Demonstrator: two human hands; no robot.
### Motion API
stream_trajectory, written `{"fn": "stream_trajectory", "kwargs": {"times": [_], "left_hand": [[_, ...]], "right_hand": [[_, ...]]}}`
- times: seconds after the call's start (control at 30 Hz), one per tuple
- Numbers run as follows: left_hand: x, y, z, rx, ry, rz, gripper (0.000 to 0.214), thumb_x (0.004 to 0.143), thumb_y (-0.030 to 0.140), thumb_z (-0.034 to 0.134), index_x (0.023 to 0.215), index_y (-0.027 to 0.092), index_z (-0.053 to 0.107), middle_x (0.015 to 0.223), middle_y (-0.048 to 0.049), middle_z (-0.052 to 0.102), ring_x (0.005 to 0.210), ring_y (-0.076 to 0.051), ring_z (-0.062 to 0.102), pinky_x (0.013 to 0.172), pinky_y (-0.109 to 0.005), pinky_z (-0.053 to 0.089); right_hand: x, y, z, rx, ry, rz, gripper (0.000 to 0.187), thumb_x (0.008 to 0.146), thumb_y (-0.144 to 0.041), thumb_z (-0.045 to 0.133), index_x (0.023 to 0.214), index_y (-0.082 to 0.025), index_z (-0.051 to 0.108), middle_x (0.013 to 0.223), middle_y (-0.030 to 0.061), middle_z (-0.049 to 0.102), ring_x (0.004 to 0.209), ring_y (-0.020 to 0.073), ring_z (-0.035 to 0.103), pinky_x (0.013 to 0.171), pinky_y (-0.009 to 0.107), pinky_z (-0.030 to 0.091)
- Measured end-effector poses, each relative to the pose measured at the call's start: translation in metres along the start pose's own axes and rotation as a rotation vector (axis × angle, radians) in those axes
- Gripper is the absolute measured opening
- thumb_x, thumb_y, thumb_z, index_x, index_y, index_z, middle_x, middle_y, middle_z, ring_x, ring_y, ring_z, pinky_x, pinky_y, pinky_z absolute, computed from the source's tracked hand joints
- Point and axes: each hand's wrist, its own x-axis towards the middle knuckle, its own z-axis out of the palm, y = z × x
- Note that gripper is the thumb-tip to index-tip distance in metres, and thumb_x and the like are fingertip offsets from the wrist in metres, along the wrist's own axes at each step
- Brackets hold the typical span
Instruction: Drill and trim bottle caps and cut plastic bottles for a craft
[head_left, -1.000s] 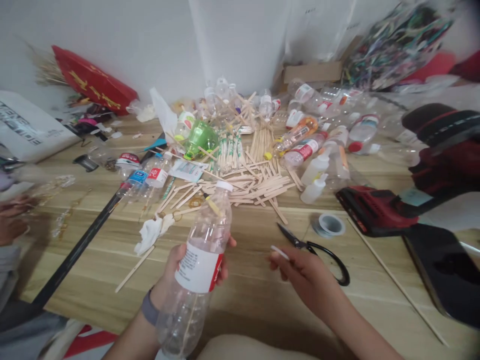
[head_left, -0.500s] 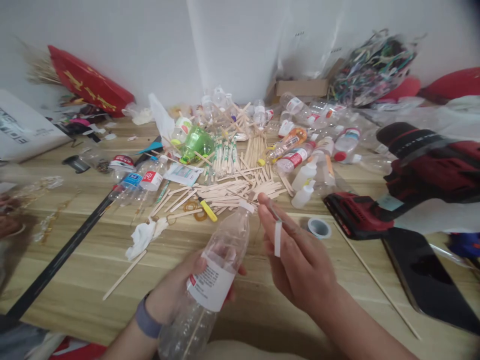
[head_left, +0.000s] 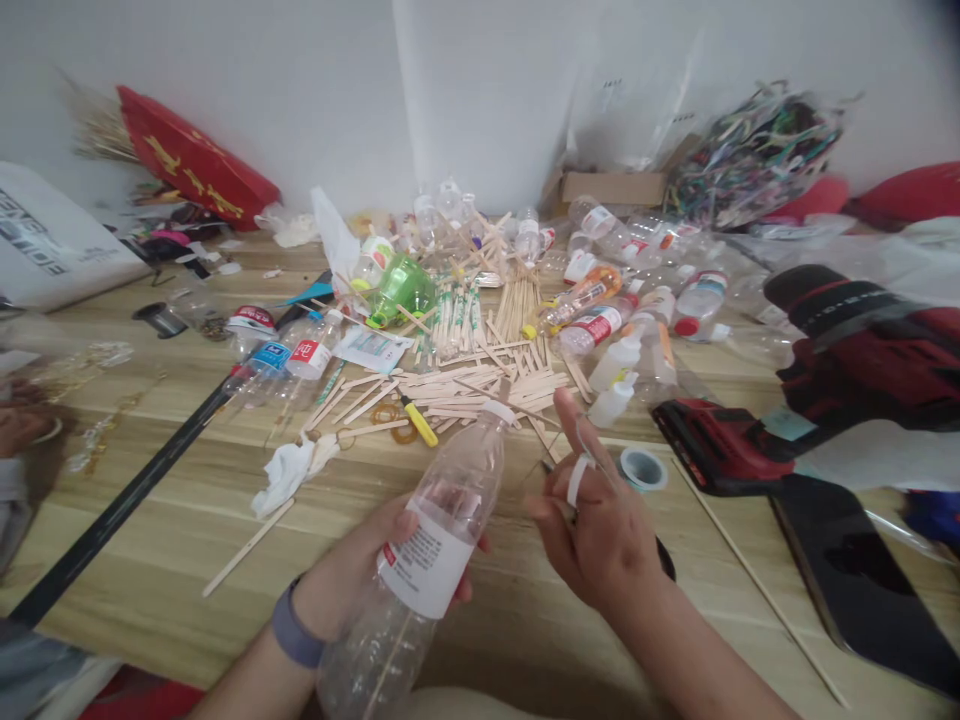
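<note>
My left hand [head_left: 390, 535] is wrapped around a clear plastic bottle [head_left: 469, 480] with a white label, tilted with its neck away from me. A thin stick shows inside the bottle, and a flat wooden piece [head_left: 505, 388] stands at its white neck ring. To the right of the bottle, my right hand [head_left: 600, 520] has its index finger stretched out and the other fingers curled. A white strip [head_left: 577, 480] loops at these fingers. A dark pointed tip [head_left: 546, 466] and a dark rounded part [head_left: 665, 560] show on either side of this hand; the hand hides what they belong to.
Wooden sticks [head_left: 480, 390], a yellow-handled tool [head_left: 420, 420] and several bottles [head_left: 600, 325] lie ahead. At right are a red-black power drill [head_left: 840, 370], a phone [head_left: 847, 570] and a grey tape roll [head_left: 643, 468]. Another person's hand [head_left: 26, 425] is at far left.
My right hand has turned and its fingers have curled, with the index finger now stretched out. The white strip hung straight before and now looks looped. The left hand keeps the bottle; the view shifted slightly.
</note>
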Motion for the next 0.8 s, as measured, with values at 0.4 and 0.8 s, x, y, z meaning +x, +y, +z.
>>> {"fn": "stream_trajectory", "kwargs": {"times": [0.4,0.8], "left_hand": [[-0.004,0.011,0.014,0.253,0.054,-0.026,0.037,0.086,0.043,0.058,0.113,0.02,0.069,0.098,-0.0048,0.076,0.066,-0.018,0.071,0.053,-0.02,0.047],[-0.016,0.026,0.008,0.213,0.188,0.093,0.052,0.08,0.052,0.068,0.115,0.013,0.068,0.103,-0.0141,0.074,0.069,-0.021,0.07,0.055,-0.025,0.05]], "right_hand": [[0.016,-0.002,-0.003,-0.153,-0.213,-0.1,0.024,0.102,-0.035,0.037,0.085,-0.023,0.049,0.12,0.0208,0.069,0.08,0.0244,0.071,0.049,0.03,0.041],[0.01,-0.009,-0.017,-0.341,-0.121,0.023,0.043,0.105,-0.039,0.028,0.068,-0.024,0.042,0.041,-0.0045,0.048,0.033,0.0115,0.049,0.04,0.026,0.026]]}}
